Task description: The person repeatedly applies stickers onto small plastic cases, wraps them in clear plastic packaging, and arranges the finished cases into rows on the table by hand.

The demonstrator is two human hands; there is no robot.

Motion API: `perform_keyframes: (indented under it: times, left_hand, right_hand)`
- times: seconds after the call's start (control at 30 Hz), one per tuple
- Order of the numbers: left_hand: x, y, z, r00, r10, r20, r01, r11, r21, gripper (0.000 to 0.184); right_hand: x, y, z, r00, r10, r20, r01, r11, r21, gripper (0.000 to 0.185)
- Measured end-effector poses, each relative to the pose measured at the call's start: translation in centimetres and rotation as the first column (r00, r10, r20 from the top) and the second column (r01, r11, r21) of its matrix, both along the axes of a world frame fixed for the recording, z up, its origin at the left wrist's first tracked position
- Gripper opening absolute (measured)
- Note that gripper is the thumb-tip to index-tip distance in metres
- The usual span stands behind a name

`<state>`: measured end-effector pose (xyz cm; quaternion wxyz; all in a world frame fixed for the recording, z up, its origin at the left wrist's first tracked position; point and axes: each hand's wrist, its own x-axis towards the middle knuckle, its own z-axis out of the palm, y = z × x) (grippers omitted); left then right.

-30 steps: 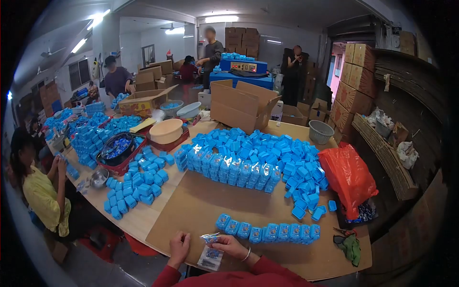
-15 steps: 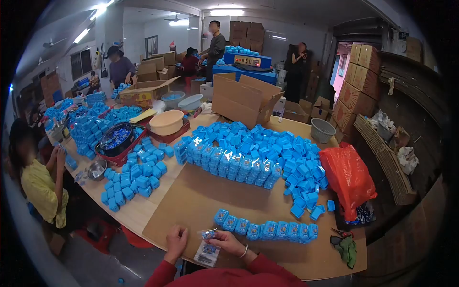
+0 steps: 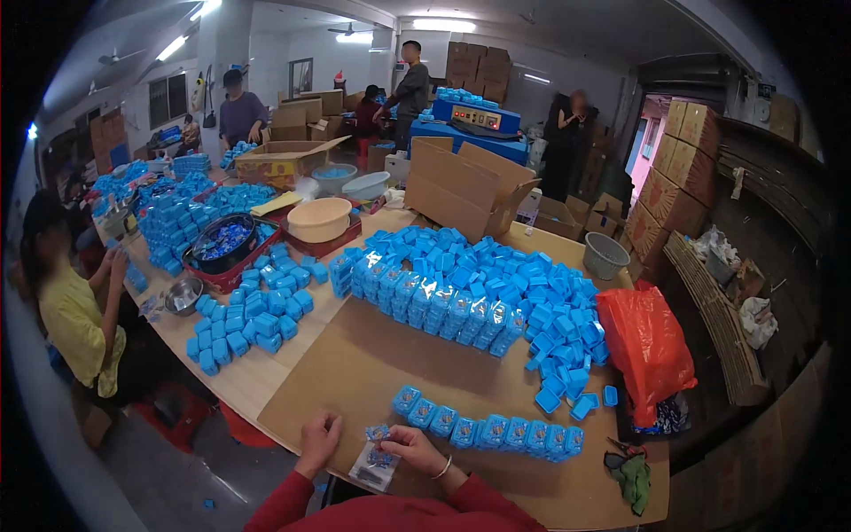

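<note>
My left hand (image 3: pixel 320 439) rests at the front edge of the brown board with its fingers curled in; whether anything is inside is hidden. To its right, my right hand (image 3: pixel 413 449) pinches a small blue printed packet (image 3: pixel 378 434). Beneath that hand lies a clear bag (image 3: pixel 373 467) with small dark and blue pieces in it. Beyond my right hand runs a row of blue packed boxes (image 3: pixel 490 432). Farther back stands a longer stacked row of blue boxes (image 3: pixel 434 306), with a heap of loose blue trays (image 3: pixel 496 266) behind it.
An orange-red plastic bag (image 3: pixel 647 350) and a green cloth (image 3: pixel 632 483) lie at the right. An open carton (image 3: pixel 452 186) and a beige basin (image 3: pixel 319 219) stand at the back. A co-worker in yellow (image 3: pixel 78 328) is at the left; other people stand farther off.
The view has shifted slightly. My right hand still holds the packet, which now appears a little lower and turned over the clear bag. My left hand stays curled.
</note>
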<state>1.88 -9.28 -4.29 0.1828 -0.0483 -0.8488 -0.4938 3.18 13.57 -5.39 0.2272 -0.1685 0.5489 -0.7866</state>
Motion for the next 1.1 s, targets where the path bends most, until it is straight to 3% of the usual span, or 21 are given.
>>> perform_keyframes:
  times: [0.1, 0.3, 0.5, 0.8, 0.93, 1.1]
  left_hand:
    - [-0.3, -0.3, -0.2, 0.999, -0.008, -0.044, 0.004, 0.996, -0.088, 0.015]
    - [0.1, 0.4, 0.4, 1.0, 0.011, 0.014, -0.011, 1.0, -0.006, 0.018]
    - [-0.2, 0.3, -0.5, 0.998, 0.043, -0.037, -0.046, 0.996, -0.076, 0.02]
    - [-0.3, 0.9, 0.1, 0.959, 0.115, -0.259, -0.192, 0.936, -0.296, 0.018]
    - [-0.4, 1.0, -0.3, 0.968, 0.126, -0.218, -0.2, 0.91, -0.364, 0.017]
    - [-0.5, 1.1, -0.3, 0.972, 0.133, -0.194, -0.202, 0.893, -0.403, 0.018]
  right_hand:
    - [0.1, 0.0, 0.4, 1.0, -0.002, -0.019, 0.002, 1.0, 0.012, 0.016]
    - [-0.1, 0.2, 0.7, 0.998, -0.035, -0.053, 0.035, 0.999, 0.011, 0.016]
    - [-0.1, 0.1, 0.5, 0.992, -0.025, -0.12, 0.025, 1.0, 0.005, 0.018]
    - [0.0, 0.3, 0.4, 0.998, 0.055, -0.022, -0.057, 0.992, -0.108, 0.02]
    - [0.0, 0.0, -0.4, 0.989, 0.144, 0.046, -0.134, 0.976, -0.173, 0.022]
    - [-0.3, 0.2, -0.5, 0.991, 0.128, 0.048, -0.117, 0.976, -0.184, 0.023]
